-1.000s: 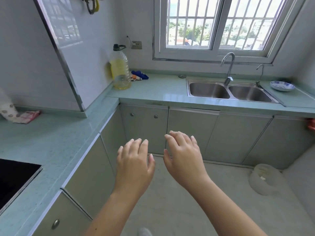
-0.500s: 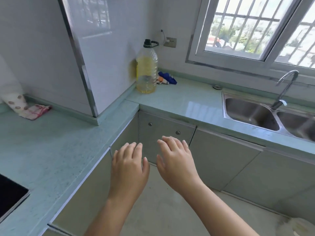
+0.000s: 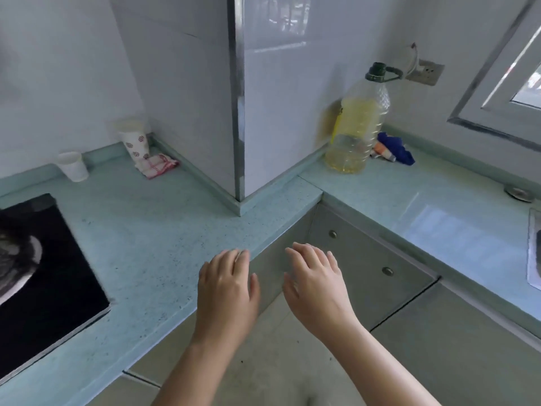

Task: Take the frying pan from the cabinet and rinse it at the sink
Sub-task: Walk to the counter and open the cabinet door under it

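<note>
No frying pan shows. Grey cabinet doors (image 3: 363, 259) with round knobs run under the pale green counter (image 3: 152, 244), all closed. My left hand (image 3: 227, 291) hovers palm down over the counter's inner edge, fingers relaxed, holding nothing. My right hand (image 3: 314, 284) hovers beside it in front of the corner cabinet door, also relaxed and empty. Only a sliver of the steel sink (image 3: 534, 259) shows at the right edge.
A black hob (image 3: 44, 273) is set into the counter at left. A white cup (image 3: 73, 165), a patterned cup (image 3: 134, 142) and a pink cloth (image 3: 156, 165) stand at the back left. An oil bottle (image 3: 358, 121) and a blue rag (image 3: 395, 148) sit beyond the tiled pillar (image 3: 237, 98).
My view has swung left and down: the sink and window slid off to the right, the hob and cups came in. Both hands stay out in front, empty.
</note>
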